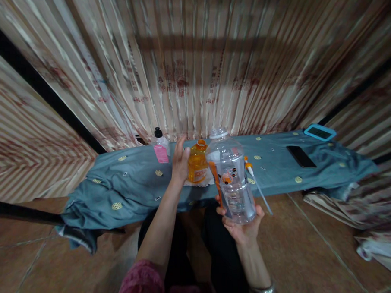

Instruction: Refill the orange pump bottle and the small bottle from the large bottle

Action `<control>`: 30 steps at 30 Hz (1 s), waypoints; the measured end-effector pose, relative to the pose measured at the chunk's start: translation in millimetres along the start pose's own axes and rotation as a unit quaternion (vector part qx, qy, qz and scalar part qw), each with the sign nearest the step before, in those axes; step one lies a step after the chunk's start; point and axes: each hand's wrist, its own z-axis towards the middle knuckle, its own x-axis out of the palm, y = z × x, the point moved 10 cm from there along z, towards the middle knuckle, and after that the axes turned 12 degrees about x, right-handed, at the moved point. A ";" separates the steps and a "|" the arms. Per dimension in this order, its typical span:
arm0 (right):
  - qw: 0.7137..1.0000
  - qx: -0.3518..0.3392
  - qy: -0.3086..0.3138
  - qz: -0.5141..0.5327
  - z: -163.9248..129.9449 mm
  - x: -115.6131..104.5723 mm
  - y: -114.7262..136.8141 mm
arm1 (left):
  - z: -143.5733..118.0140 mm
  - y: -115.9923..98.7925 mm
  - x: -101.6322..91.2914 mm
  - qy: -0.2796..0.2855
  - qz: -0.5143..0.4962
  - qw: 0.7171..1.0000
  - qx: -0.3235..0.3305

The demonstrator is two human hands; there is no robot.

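My right hand grips a large clear plastic bottle near its base. The bottle is uncapped, tilted slightly, and has an orange and grey label. My left hand is raised with its fingers stretched out, just left of an orange bottle; I cannot tell whether it touches it. That bottle stands without a cap on a whitish cloth or paper. Right of the clear bottle lies a pump top with an orange head and a long pale tube, which sticks out past the bench's front edge.
A narrow bench with a blue-green cloth runs before my knees. On it are a pink-labelled bottle with a black cap, a black phone and a blue-framed device. Striped curtains hang behind, with dark poles at the sides.
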 end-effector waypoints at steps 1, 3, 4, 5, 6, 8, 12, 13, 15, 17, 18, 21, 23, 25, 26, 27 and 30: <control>1.000 0.002 0.014 0.003 0.4 2.9 -1.5 | -7.1 -6.5 -7.9 -0.018 -0.004 1.000 0.000; 0.999 0.005 0.044 0.009 1.6 7.9 -5.7 | -29.4 -17.2 -15.3 -0.033 -0.041 0.998 -0.027; 0.998 0.005 0.060 0.013 2.3 9.8 -8.5 | -43.4 -22.1 -13.0 -0.023 -0.069 0.996 -0.049; 0.997 0.005 0.075 0.016 3.3 11.2 -12.0 | -58.4 -27.2 -8.1 -0.008 -0.100 0.992 -0.072; 0.996 0.004 0.090 0.020 4.4 12.3 -16.4 | -73.6 -32.0 -3.0 0.001 -0.131 0.987 -0.098; 0.993 0.005 0.118 0.027 7.3 13.9 -27.4 | -100.5 -41.8 8.6 0.021 -0.182 0.973 -0.141; 0.987 0.035 0.157 0.025 15.4 19.7 -57.8 | -136.6 -46.1 15.6 0.033 -0.210 0.944 -0.253; 0.985 0.050 0.161 0.020 17.9 21.7 -66.2 | -141.3 -46.1 12.3 0.029 -0.204 0.939 -0.274; 0.984 0.079 0.163 0.008 22.9 25.4 -81.5 | -146.0 -47.0 0.6 0.012 -0.187 0.936 -0.297; 0.982 0.103 0.159 0.001 27.4 28.3 -93.1 | -147.1 -49.8 -11.9 -0.001 -0.171 0.938 -0.302; 0.981 0.112 0.157 -0.001 29.4 29.7 -97.7 | -147.4 -51.2 -17.4 -0.006 -0.165 0.939 -0.302; 0.978 0.134 0.157 0.004 33.8 34.1 -107.5 | -147.3 -54.1 -34.3 -0.034 -0.148 0.943 -0.297; 0.977 0.144 0.157 0.010 36.4 36.7 -112.6 | -147.8 -53.7 -44.2 -0.055 -0.138 0.944 -0.296; 0.976 0.153 0.152 0.015 38.7 38.6 -117.6 | -149.5 -51.2 -52.4 -0.074 -0.128 0.942 -0.301; 0.976 0.159 0.149 0.016 39.8 39.5 -120.2 | -150.6 -49.7 -56.3 -0.084 -0.125 0.941 -0.304; 0.976 0.165 0.145 0.017 40.7 40.3 -122.8 | -151.8 -48.1 -60.1 -0.098 -0.122 0.939 -0.307; 0.974 0.185 0.128 0.013 42.5 42.1 -130.5 | -156.3 -43.2 -69.4 -0.140 -0.117 0.931 -0.318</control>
